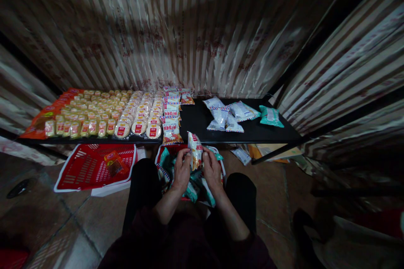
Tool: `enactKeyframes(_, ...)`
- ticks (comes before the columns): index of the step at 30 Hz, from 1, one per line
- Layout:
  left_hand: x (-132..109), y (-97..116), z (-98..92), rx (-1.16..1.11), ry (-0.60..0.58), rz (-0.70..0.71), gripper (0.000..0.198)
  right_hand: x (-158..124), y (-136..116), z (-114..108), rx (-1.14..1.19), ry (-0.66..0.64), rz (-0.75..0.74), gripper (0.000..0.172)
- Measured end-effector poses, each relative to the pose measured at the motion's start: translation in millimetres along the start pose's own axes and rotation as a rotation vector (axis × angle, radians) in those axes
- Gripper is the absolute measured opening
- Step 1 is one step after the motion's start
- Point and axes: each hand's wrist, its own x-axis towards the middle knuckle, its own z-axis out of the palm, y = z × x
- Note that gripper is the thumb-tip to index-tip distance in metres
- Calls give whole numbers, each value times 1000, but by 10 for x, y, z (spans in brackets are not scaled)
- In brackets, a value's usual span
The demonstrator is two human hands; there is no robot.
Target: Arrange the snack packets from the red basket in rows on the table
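My left hand (182, 170) and my right hand (212, 170) both grip one upright snack packet (195, 149), white and orange with red print. The hands hover over a red basket (221, 164) between my knees, filled with teal and white packets. Just beyond the packet is the front edge of a low black table (195, 119). On it, a column of like packets (171, 117) runs away from me.
Rows of small wrapped cakes (94, 113) cover the table's left half. Loose white packets (225, 115) and a teal packet (270, 116) lie at its right. A second red basket (91, 168) with one orange packet sits on the floor at left. Striped curtains hang behind.
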Motion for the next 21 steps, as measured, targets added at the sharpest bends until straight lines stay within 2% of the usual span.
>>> enactKeyframes(4,-23,43,21,7,-21,36,28,-15,-16,-11,61,-16,14,39)
enactKeyframes(9,-34,47,21,51,-43,127,30,-21,87,-25,136,-11,10,40)
enactKeyframes(15,-73,58,40,174,-42,229,34,-26,71,-24,205,-122,51,56)
enactKeyframes(21,-92,43,47,157,-45,232,39,-8,134,-15,272,-92,184,63)
